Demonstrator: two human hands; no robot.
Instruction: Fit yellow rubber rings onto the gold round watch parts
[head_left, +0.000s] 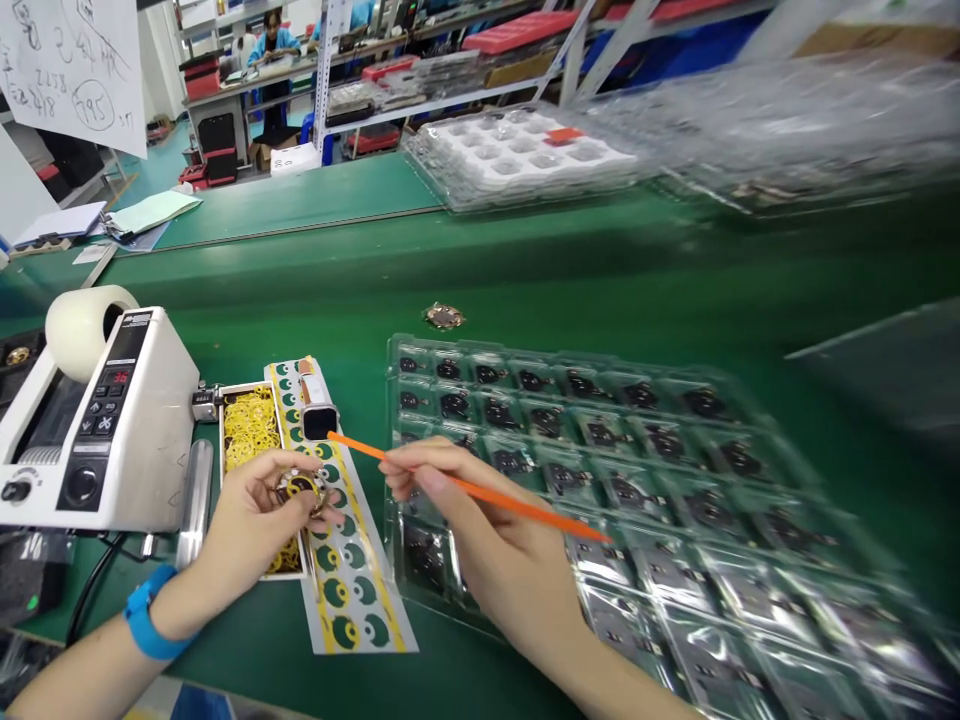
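My left hand is closed on a small round metal part with a yellow ring on its face; the fingers cover its edges. In my right hand is a thin orange stick, gripped like a pen. Its tip points left, beside a small dark square-faced item with a silver rim. That item lies on a white sticker sheet with cut-out shapes and yellow strips, partly beneath my left hand. A narrow box full of yellow rings stands just left of the sheet.
A clear compartment tray of dark parts spreads across the right. At left stands a white tape dispenser. Another round metal part lies farther back on the green table. Plastic trays are stacked behind; a person sits far off.
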